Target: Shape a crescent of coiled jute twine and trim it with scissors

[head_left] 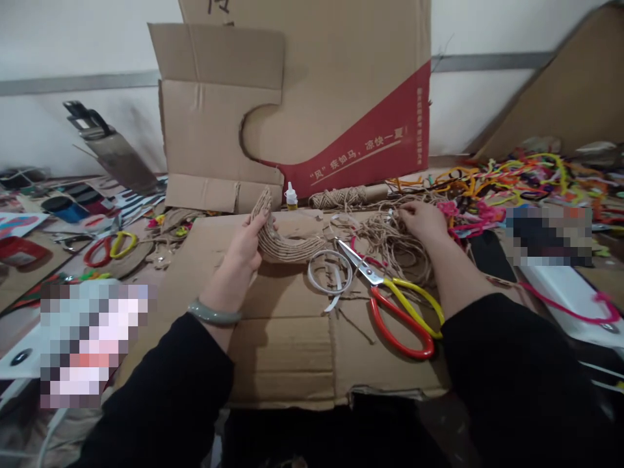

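Watching from afar, I judge the loose twine point(397, 240) could knot or snag if pulled, since it lies tangled beside the scissors point(373, 275). The left hand point(245, 244) is closed around one end of the curved, cord-covered piece point(292, 249), over the cardboard point(283, 338). The right hand point(423, 221) bends its fingers at the tangle; whether they pinch a strand, I cannot tell.

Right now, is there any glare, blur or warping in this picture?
Head view: light looks soft, without strong glare; head view: rows on the curved twine piece are readable; head view: the water bottle at left leans, perhaps from lens stretch; head view: pixelation hides detail left and right.
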`<action>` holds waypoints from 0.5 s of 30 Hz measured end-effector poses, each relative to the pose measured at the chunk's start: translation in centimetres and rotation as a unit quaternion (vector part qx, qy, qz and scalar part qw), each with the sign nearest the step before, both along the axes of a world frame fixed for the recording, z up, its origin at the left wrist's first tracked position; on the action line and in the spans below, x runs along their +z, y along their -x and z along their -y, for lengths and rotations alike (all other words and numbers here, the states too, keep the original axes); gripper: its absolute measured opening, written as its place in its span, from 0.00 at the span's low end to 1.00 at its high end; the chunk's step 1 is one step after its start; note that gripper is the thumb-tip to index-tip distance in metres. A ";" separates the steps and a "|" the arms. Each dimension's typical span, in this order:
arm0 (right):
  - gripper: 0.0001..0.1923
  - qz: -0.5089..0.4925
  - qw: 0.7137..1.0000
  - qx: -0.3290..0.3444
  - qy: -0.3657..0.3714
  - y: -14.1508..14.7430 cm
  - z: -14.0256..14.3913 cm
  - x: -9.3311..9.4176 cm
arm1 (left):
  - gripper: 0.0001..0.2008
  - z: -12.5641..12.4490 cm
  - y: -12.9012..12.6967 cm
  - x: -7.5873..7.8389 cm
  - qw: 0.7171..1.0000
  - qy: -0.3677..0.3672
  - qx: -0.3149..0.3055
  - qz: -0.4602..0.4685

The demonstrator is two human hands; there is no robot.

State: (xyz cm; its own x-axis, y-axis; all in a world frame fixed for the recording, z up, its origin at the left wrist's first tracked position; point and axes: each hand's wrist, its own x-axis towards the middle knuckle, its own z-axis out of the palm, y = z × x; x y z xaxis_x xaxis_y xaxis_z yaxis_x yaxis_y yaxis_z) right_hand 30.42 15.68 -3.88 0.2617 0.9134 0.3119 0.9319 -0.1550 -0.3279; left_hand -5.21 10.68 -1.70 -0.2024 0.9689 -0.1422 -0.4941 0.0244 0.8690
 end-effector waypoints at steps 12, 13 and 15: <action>0.19 -0.031 0.997 0.066 -0.026 1.0 0.0 -0.3 | 0.08 0.7 0.0 0.9 1.000 0.002 -0.017 -0.021; 0.20 -0.071 0.992 0.075 -0.072 0.9 0.1 -0.1 | 0.08 0.6 0.1 0.7 1.000 0.003 -0.014 -0.021; 0.20 -0.152 0.967 0.114 -0.168 0.8 0.0 0.2 | 0.08 0.4 0.3 0.2 1.000 -0.003 -0.015 -0.016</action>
